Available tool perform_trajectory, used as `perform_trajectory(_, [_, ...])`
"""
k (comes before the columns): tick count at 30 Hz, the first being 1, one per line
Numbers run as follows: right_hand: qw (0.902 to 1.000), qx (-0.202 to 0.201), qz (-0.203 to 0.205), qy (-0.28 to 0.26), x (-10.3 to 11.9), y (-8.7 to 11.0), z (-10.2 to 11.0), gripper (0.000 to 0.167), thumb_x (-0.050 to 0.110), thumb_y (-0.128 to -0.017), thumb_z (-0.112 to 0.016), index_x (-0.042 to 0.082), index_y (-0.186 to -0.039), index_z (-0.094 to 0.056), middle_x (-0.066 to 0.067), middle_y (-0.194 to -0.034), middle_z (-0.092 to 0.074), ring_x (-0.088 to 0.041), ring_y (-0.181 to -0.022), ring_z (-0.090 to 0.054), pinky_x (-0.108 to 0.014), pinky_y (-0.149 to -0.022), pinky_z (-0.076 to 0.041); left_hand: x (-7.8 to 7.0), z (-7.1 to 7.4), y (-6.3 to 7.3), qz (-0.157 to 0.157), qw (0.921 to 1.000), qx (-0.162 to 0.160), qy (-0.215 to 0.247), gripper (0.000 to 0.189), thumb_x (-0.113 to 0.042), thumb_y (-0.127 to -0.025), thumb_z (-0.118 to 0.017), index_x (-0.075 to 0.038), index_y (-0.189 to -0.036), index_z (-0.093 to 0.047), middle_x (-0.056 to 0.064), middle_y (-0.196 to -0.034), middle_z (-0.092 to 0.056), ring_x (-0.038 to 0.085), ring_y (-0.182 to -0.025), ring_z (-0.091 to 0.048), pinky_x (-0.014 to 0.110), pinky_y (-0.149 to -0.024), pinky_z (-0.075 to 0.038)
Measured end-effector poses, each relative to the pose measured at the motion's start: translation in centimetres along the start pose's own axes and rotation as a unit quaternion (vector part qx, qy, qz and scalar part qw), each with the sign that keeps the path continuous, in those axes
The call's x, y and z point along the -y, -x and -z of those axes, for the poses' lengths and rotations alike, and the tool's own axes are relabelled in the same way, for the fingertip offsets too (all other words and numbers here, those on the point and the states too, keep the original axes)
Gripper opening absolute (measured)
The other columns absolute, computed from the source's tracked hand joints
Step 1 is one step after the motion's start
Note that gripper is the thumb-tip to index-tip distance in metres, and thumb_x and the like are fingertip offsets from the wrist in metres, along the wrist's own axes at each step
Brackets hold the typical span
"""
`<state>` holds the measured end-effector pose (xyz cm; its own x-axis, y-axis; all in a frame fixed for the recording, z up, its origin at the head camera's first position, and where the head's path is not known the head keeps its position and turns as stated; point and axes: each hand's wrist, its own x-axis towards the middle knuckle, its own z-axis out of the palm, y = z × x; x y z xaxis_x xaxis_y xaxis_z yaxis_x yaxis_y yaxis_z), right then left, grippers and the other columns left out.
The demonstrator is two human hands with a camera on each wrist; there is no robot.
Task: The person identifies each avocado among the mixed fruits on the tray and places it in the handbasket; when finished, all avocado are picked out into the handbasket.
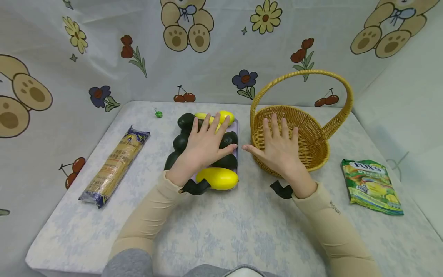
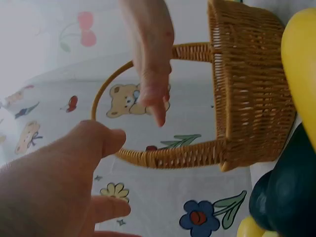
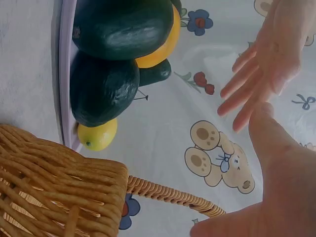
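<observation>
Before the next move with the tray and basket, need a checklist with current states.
1. Left hand free: ok, fingers spread, nothing held.
2. Right hand free: ok, fingers spread, nothing held.
3. Basket upright: ok, handle raised.
4. Produce in tray fully visible: not ok, left hand covers part in the head view.
5. Produce count: cannot tell, some pieces are hidden.
6. Long packet and FOX'S bag apart from tray and basket: ok.

In the head view, we lose parts of some dark green fruits [image 1: 180, 143] behind the left hand [image 1: 205, 145]; the green trinket [image 1: 158, 114] near ten o'clock is too tiny to identify. Our right-wrist view crops the wicker basket [image 3: 59, 190] at eight o'clock.
</observation>
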<state>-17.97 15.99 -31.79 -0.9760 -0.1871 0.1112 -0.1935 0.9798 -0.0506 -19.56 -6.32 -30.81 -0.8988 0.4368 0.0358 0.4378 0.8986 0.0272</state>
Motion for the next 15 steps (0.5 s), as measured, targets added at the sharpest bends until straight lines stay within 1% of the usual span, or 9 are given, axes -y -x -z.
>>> perform_trajectory(2, [0.9999,-0.012,0.007,-0.005,0.0,-0.1,0.0,0.11,0.083,-0.078,-0.029,0.003,-0.151,-0.012,-0.021,-0.155,-0.006,-0.043,-0.139,-0.007,-0.065,-0.107,-0.005,1.1,0.5,0.3,-0.01,0.9995,0.002,0.029,0.082,-0.071,-0.089,-0.028,-0.025,-0.153,-0.005,0.007,-0.158,-0.007,0.03,-0.143,-0.004,0.056,-0.111,0.004])
perform_trajectory(3, [0.9997,-0.022,0.011,-0.009,0.0,-0.1,0.0,0.11,0.083,-0.078,-0.031,0.003,-0.151,-0.012,-0.022,-0.155,-0.008,-0.043,-0.139,-0.009,-0.065,-0.107,-0.008,1.8,0.8,0.4,-0.019,0.9987,-0.002,0.048,0.082,-0.069,-0.089,-0.033,-0.024,-0.153,-0.01,0.007,-0.157,-0.012,0.03,-0.142,-0.009,0.056,-0.112,0.0])
perform_trajectory(5, [0.9986,-0.045,0.02,-0.021,0.1,-0.2,-0.1,0.111,0.081,-0.077,-0.037,0.002,-0.15,-0.014,-0.022,-0.154,-0.014,-0.043,-0.137,-0.016,-0.063,-0.108,-0.015,3.6,1.1,0.7,-0.041,0.9947,-0.014,0.093,0.081,-0.064,-0.089,-0.044,-0.02,-0.152,-0.018,0.008,-0.155,-0.02,0.029,-0.14,-0.018,0.055,-0.112,-0.01])
perform_trajectory(6, [0.9976,-0.058,0.025,-0.029,0.1,-0.2,-0.1,0.111,0.08,-0.077,-0.041,0.001,-0.15,-0.013,-0.022,-0.153,-0.016,-0.043,-0.136,-0.019,-0.061,-0.107,-0.018,4.6,1.2,0.8,-0.052,0.9911,-0.02,0.121,0.081,-0.06,-0.089,-0.05,-0.019,-0.152,-0.021,0.009,-0.154,-0.023,0.029,-0.139,-0.022,0.053,-0.112,-0.015])
perform_trajectory(7, [0.9958,-0.074,0.033,-0.042,0.2,-0.2,-0.1,0.111,0.078,-0.077,-0.046,0.0,-0.15,-0.015,-0.023,-0.152,-0.019,-0.043,-0.135,-0.023,-0.06,-0.107,-0.021,5.6,1.2,0.8,-0.061,0.9866,-0.025,0.149,0.08,-0.056,-0.088,-0.054,-0.017,-0.151,-0.024,0.01,-0.153,-0.026,0.029,-0.138,-0.024,0.052,-0.111,-0.018])
perform_trajectory(9, [0.9898,-0.107,0.058,-0.075,0.4,-0.3,-0.1,0.108,0.071,-0.078,-0.055,-0.002,-0.148,-0.019,-0.024,-0.149,-0.027,-0.042,-0.132,-0.03,-0.057,-0.106,-0.027,7.8,0.9,0.8,-0.071,0.9748,-0.038,0.208,0.078,-0.049,-0.087,-0.061,-0.014,-0.149,-0.028,0.011,-0.151,-0.029,0.029,-0.137,-0.026,0.051,-0.11,-0.023])
perform_trajectory(11, [0.98,-0.129,0.093,-0.119,0.8,-0.2,-0.1,0.101,0.061,-0.079,-0.063,-0.004,-0.146,-0.024,-0.024,-0.145,-0.033,-0.041,-0.129,-0.036,-0.053,-0.106,-0.03,9.9,0.3,0.9,-0.064,0.9621,-0.046,0.261,0.075,-0.044,-0.088,-0.063,-0.013,-0.148,-0.03,0.01,-0.15,-0.03,0.029,-0.136,-0.028,0.051,-0.109,-0.026])
perform_trajectory(13, [0.969,-0.131,0.128,-0.166,1.3,-0.2,-0.3,0.095,0.053,-0.079,-0.069,-0.005,-0.143,-0.029,-0.024,-0.142,-0.038,-0.039,-0.128,-0.038,-0.05,-0.106,-0.032,11.8,-0.5,1.0,-0.045,0.9489,-0.05,0.308,0.073,-0.04,-0.088,-0.064,-0.015,-0.148,-0.032,0.01,-0.149,-0.032,0.032,-0.135,-0.03,0.051,-0.108,-0.028])
perform_trajectory(15, [0.9588,-0.111,0.155,-0.21,1.8,-0.3,-0.5,0.089,0.048,-0.08,-0.071,-0.004,-0.142,-0.032,-0.023,-0.141,-0.04,-0.036,-0.128,-0.038,-0.048,-0.106,-0.032,13.4,-1.3,1.1,-0.022,0.9353,-0.045,0.35,0.072,-0.037,-0.088,-0.066,-0.016,-0.148,-0.032,0.01,-0.148,-0.033,0.035,-0.133,-0.031,0.051,-0.107,-0.029])
